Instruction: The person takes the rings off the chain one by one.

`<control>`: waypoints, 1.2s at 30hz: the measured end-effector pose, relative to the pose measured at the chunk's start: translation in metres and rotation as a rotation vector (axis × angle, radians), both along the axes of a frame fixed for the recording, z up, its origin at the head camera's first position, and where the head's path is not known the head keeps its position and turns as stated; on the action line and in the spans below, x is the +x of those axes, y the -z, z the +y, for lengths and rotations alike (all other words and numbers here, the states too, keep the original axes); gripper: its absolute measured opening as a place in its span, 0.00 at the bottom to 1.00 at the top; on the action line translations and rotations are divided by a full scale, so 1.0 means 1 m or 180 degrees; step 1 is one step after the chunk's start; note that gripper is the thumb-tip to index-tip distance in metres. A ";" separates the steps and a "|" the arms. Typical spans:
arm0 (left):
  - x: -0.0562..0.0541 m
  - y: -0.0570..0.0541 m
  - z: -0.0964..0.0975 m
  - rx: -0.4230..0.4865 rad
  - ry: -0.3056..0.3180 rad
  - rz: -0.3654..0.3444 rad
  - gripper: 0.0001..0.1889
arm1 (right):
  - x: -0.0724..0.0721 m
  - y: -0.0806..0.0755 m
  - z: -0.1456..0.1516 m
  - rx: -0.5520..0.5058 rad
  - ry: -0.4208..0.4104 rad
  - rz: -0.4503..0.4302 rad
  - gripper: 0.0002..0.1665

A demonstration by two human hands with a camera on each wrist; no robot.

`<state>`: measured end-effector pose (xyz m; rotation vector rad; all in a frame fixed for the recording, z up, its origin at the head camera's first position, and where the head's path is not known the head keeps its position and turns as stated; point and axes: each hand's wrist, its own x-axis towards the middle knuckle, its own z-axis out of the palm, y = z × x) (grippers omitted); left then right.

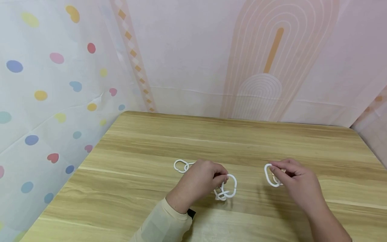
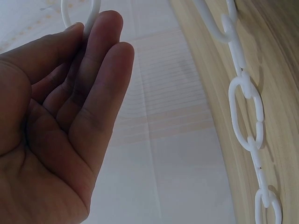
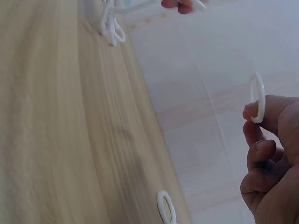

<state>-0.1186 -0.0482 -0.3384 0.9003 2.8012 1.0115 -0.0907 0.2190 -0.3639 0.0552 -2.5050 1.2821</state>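
My left hand point(image 1: 202, 177) pinches a white oval plastic link point(image 1: 235, 184) between thumb and fingertips, raised above the table. Hooked to that link, more white links bunch below the hand, and others lie beyond it. The left wrist view shows several joined links as a chain point(image 2: 232, 112) along the wood. Over to the right, my right hand point(image 1: 299, 179) pinches a separate white link point(image 3: 261, 100) by thumb and forefinger, its other fingers curled. A gap of table lies between the two held links. Part of the chain is hidden behind my left hand.
The wood-grain table point(image 1: 145, 141) extends around both hands. One loose white link point(image 3: 161, 205) lies on it near my right hand. At the chain's far left end, a link point(image 1: 180, 160) rests on the wood. Patterned cloth point(image 1: 187, 57) hangs behind the table and at its left.
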 end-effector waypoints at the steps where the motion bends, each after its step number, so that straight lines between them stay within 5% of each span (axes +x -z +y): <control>1: 0.000 0.000 0.000 0.0006 -0.0001 -0.0004 0.04 | 0.000 0.000 0.002 0.0003 0.0016 -0.0046 0.08; 11: -0.001 0.001 0.000 0.0037 0.0014 -0.0040 0.05 | -0.008 0.001 0.011 0.0076 0.0357 -0.0431 0.13; 36: -0.001 0.002 0.000 0.0004 0.0008 0.0008 0.04 | -0.015 0.017 0.043 0.0303 0.0542 -0.0582 0.16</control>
